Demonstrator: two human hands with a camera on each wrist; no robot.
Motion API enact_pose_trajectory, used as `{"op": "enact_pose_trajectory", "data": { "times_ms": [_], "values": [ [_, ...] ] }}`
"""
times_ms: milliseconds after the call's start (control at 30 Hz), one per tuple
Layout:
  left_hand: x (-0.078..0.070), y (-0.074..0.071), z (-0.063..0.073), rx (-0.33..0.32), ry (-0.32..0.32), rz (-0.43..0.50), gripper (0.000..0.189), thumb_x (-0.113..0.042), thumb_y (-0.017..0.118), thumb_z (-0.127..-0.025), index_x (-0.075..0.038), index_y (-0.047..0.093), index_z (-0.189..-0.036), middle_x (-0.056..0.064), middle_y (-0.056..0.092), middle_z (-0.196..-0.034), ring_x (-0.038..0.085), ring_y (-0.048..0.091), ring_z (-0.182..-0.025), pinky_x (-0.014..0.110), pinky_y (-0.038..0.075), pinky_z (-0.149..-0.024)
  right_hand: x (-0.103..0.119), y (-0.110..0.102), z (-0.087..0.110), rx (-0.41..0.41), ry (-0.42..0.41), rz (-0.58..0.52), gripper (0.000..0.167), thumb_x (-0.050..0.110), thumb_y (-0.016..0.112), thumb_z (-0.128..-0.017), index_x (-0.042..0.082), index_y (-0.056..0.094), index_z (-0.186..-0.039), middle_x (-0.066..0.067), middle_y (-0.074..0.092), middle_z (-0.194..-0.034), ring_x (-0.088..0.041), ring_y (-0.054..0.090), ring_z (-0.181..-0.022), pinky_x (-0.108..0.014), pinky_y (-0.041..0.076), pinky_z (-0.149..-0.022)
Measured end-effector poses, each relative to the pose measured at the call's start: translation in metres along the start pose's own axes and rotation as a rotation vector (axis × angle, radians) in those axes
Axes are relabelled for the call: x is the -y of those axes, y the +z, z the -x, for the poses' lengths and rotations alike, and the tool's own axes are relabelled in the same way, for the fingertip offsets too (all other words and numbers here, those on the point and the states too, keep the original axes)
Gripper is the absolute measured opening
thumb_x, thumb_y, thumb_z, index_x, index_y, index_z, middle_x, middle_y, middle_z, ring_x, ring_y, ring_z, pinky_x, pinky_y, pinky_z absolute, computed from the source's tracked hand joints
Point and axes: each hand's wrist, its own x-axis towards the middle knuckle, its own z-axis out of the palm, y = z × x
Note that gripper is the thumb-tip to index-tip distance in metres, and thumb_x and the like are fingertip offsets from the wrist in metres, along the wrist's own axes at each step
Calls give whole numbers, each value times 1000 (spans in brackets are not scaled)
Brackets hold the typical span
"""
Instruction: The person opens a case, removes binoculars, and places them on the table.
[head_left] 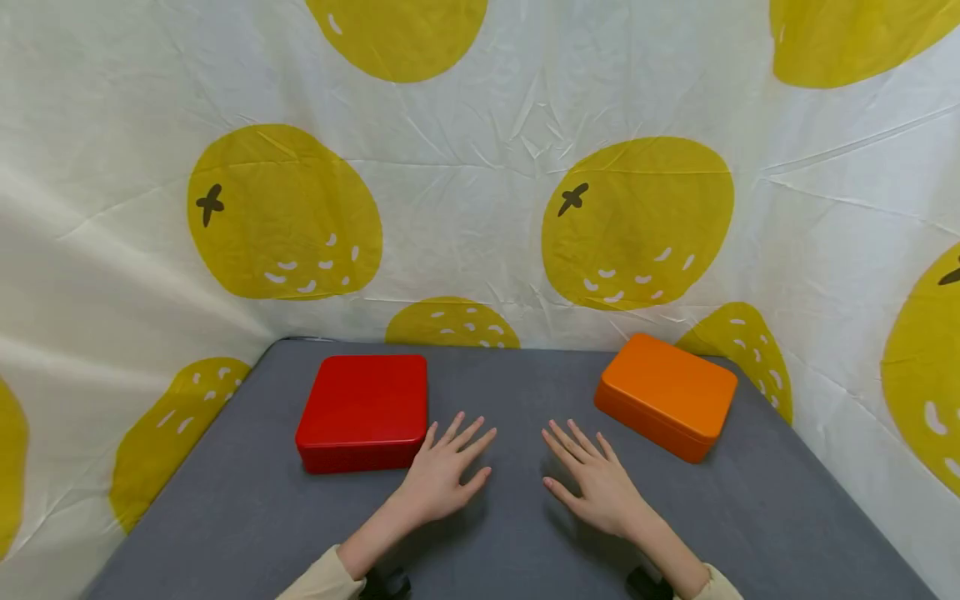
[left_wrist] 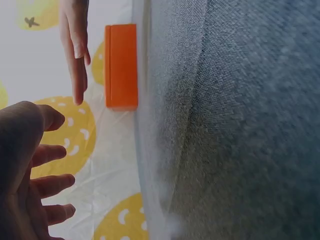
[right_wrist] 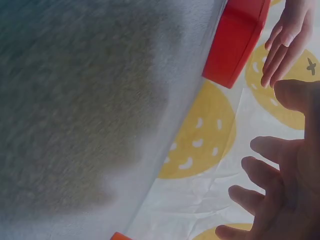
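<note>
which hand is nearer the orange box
Right. The right hand hovers just left of the orange box, on its near side; the left hand is farther left, by the red box.

The head camera is looking forward and down over the desk (head_left: 517, 517) at the cloth (head_left: 465, 208), from farthest off. Sideways and close above the desk, the left wrist camera is facing past the left fingers (left_wrist: 52, 185) toward the orange box (left_wrist: 121, 67); the right one, turned oppositely, is facing past the right fingers (right_wrist: 261, 173) toward the red box (right_wrist: 235, 45). The head view is sharing both boxes with them.
</note>
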Motion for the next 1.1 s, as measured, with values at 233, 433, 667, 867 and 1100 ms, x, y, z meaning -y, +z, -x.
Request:
{"op": "enact_pose_trajectory", "data": {
  "times_ms": [233, 433, 667, 867, 1100],
  "values": [
    [5, -7, 9, -51, -5, 27, 51, -38, 54, -85, -28, 41, -134, 0, 41, -139, 28, 34, -131, 59, 25, -102, 8, -1, -4, -56, -41, -19, 62, 38, 58, -83, 21, 34, -138, 1, 34, -143, -26, 32, -132, -57, 22, -102],
    [11, -10, 17, -144, 9, 96, 49, -30, 59, -84, -24, 47, -131, 0, 45, -136, 27, 39, -128, 57, 28, -101, 12, 0, -9, -67, -53, -66, 62, 33, 60, -83, 19, 35, -138, -1, 36, -142, -27, 35, -130, -57, 28, -100],
    [19, -13, 24, -269, -11, 145, 49, -22, 66, -79, -19, 52, -126, 4, 52, -130, 27, 45, -123, 52, 35, -98, 19, 0, -17, -50, -46, -197, 56, 27, 58, -86, 15, 38, -136, -4, 38, -141, -27, 37, -129, -53, 34, -98],
    [25, -22, 31, -364, -64, 314, 43, -17, 68, -78, -13, 58, -119, 6, 58, -123, 23, 54, -114, 41, 43, -92, 26, -1, -21, -63, -53, -331, 51, 20, 58, -86, 14, 42, -134, -6, 42, -138, -26, 42, -126, -45, 39, -96],
    [40, -27, 41, -492, -55, 405, 37, -5, 67, -76, -3, 60, -113, 11, 62, -113, 20, 61, -102, 33, 51, -80, 34, -3, -27, -61, -88, -437, 48, 16, 56, -87, 11, 43, -133, -9, 43, -136, -25, 45, -123, -45, 41, -93]
  ]
}}
